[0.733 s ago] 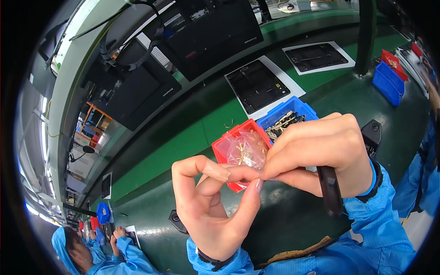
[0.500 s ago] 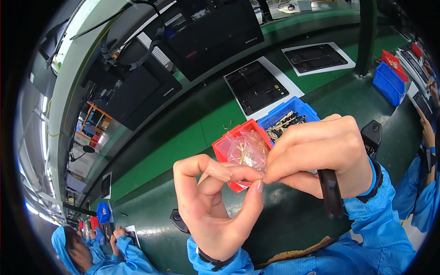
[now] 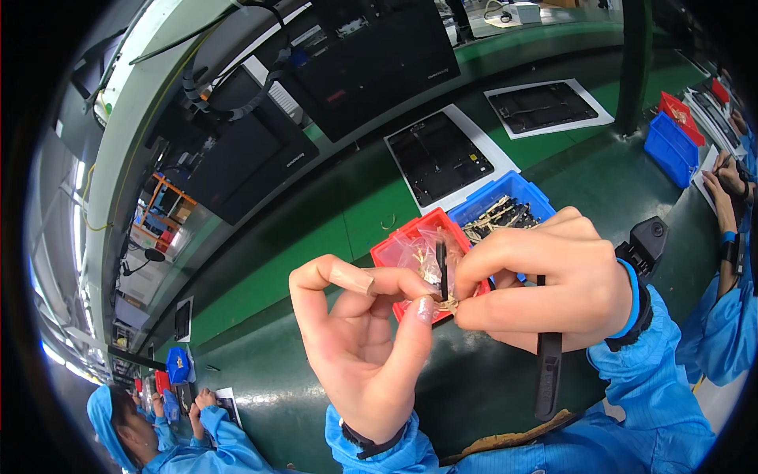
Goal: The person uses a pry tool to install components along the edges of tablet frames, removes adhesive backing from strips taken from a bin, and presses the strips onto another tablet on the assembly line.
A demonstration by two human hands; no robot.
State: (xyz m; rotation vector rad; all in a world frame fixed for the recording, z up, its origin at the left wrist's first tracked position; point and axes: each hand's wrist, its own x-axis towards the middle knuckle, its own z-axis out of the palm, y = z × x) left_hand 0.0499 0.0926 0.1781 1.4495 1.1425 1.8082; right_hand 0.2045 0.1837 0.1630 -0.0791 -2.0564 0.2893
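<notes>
My left hand (image 3: 363,336) is closed in a pinch, thumb against forefinger, at the lower end of a thin black strip (image 3: 442,268) that stands upright. A small beige piece (image 3: 449,304), perhaps a coiled wire, lies between the fingertips of both hands. Closed from the other side, my right hand (image 3: 557,280) pinches at the same spot. It also keeps a flat black tool (image 3: 549,375) in its palm, the end pointing down. Just behind the fingers is a red bin (image 3: 387,251) with a clear plastic bag (image 3: 417,254) of small gold-coloured pieces.
Beside the red bin, a blue bin (image 3: 533,189) holds black and beige parts. Black panels (image 3: 438,158) lie on white sheets along the green bench (image 3: 339,213). Dark monitors (image 3: 363,71) stand behind. Co-workers in blue sit at left (image 3: 142,430) and right (image 3: 714,316).
A thin black strip now shows upright between my fingertips. The black tool in my right hand has swung lower and slightly left. My left hand has shifted a little left.
</notes>
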